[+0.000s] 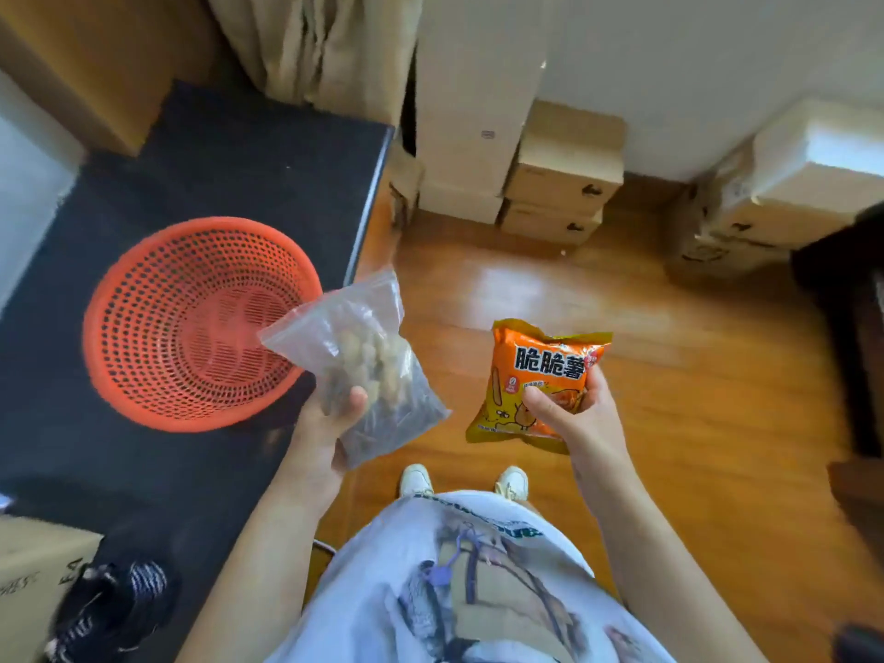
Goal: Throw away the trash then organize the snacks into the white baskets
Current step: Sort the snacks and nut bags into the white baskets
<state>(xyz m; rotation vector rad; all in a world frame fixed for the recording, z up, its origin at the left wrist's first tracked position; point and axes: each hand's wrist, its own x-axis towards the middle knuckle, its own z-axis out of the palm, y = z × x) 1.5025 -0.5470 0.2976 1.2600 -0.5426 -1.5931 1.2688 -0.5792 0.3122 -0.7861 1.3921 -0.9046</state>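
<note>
My left hand [330, 423] grips a clear bag [363, 361] beside the red basket [143, 327], right hand [569, 413] grips an orange packet [540, 370]; sorting remains, white baskets unseen.

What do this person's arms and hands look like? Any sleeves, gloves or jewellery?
Both forearms are bare right down to the wrists, with no sleeves in view. The left hand and right hand wear no gloves, and no rings, watch or bracelets show. The fingers are uncovered, with short nails.
</note>
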